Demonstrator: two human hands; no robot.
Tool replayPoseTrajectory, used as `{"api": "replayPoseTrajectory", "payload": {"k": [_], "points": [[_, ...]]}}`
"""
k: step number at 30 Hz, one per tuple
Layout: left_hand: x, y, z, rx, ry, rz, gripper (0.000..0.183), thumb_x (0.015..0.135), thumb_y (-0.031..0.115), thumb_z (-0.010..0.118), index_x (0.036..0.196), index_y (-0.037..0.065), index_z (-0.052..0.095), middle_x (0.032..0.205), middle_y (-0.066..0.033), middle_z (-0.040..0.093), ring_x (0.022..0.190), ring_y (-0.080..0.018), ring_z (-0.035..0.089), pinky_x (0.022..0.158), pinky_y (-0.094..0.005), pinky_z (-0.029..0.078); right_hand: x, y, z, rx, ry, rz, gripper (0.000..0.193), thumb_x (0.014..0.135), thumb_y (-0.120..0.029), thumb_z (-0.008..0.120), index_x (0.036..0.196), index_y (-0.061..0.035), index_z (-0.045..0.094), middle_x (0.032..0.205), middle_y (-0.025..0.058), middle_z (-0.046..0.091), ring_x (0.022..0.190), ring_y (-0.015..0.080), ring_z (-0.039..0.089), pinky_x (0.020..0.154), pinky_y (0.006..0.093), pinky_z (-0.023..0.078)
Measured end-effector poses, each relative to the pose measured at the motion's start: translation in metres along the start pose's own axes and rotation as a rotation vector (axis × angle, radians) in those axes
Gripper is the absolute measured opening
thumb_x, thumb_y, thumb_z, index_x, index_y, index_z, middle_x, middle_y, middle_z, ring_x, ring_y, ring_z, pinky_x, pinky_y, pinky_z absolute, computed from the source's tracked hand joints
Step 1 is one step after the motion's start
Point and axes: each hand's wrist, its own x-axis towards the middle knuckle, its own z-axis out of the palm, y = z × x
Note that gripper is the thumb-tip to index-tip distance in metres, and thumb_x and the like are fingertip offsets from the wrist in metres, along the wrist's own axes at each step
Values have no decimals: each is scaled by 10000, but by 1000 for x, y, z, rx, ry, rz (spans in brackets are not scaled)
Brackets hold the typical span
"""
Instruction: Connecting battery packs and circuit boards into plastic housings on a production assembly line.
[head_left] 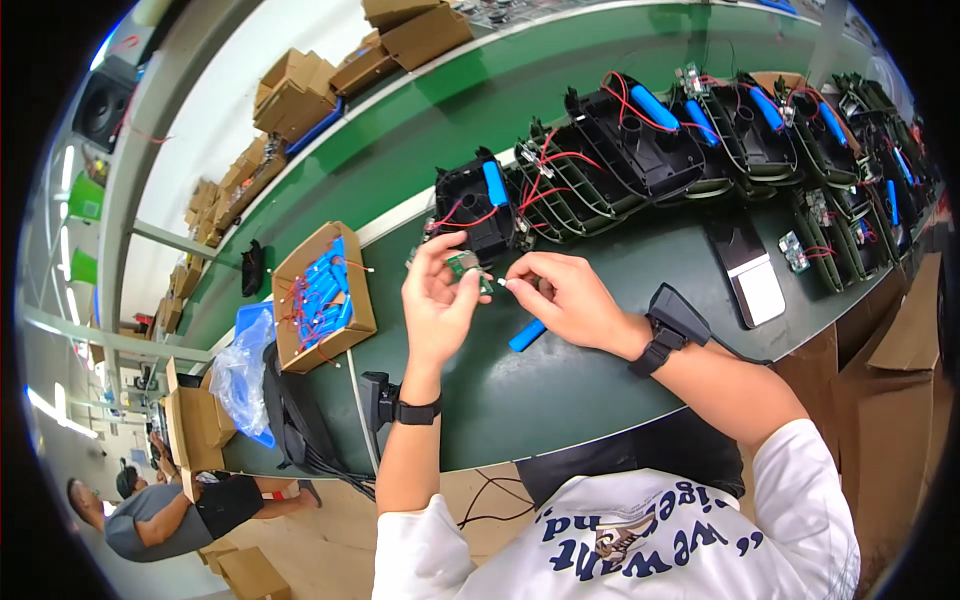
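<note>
My left hand (440,300) pinches a small green circuit board (462,264) between thumb and fingers. Close beside it, my right hand (565,298) holds a tiny white connector (502,282) at its fingertips, near the board's edge; whether the two touch I cannot tell. A blue cylindrical battery (526,335) lies on the dark green tabletop (480,400), just below my right hand. Beyond my hands sits an open black housing (480,222) with a blue battery and red wires in it.
To the left stands a cardboard box (368,318) of wired blue batteries, beside a plastic bag (242,375) and black bag (300,420). Several opened housings (640,150) line the far side and right. A phone (757,290) lies at right. Two people (160,515) are at far left.
</note>
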Motion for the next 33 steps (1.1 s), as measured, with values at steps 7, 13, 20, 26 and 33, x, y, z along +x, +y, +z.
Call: {"api": "replayPoseTrajectory", "payload": {"k": [7, 13, 20, 26, 33], "points": [[-11, -1, 11, -28, 94, 44, 388, 936, -102, 594, 1302, -23, 493, 1100, -107, 620, 901, -152, 691, 629, -232, 605, -4, 2, -5, -68, 0, -31, 79, 936, -64, 673, 1000, -19, 676, 805, 44, 612, 560, 83, 504, 509, 260, 398], [-12, -13, 4, -91, 65, 64, 333, 957, -77, 564, 1282, -17, 523, 1034, -96, 642, 992, -197, 677, 847, -338, 574, -3, -8, -3, -4, 12, 7, 68, 931, -43, 675, 993, -15, 674, 808, 32, 609, 566, 61, 493, 509, 235, 389], [-12, -24, 11, 87, 39, 317, 267, 930, -57, 649, 1170, -4, 545, 1112, -139, 660, 1142, -271, 640, 994, -400, 518, -5, -8, -5, 43, 9, 30, 83, 925, -83, 677, 964, -16, 649, 814, 55, 615, 541, 101, 500, 508, 275, 415], [-11, -21, 14, 345, 27, 507, 137, 858, -116, 657, 909, 9, 631, 1169, -186, 656, 1203, -329, 629, 1032, -455, 506, 0, -4, -5, 146, 43, 88, 86, 918, -86, 677, 939, -8, 648, 780, 33, 611, 551, 66, 499, 501, 259, 398], [-11, -21, 14, 376, 169, 477, 277, 720, -207, 553, 825, 20, 672, 1146, -167, 657, 1032, -269, 662, 859, -351, 552, 1, 2, -5, 280, 75, 148, 115, 929, -109, 672, 913, 2, 646, 734, 4, 602, 573, 34, 485, 516, 234, 386]]}}
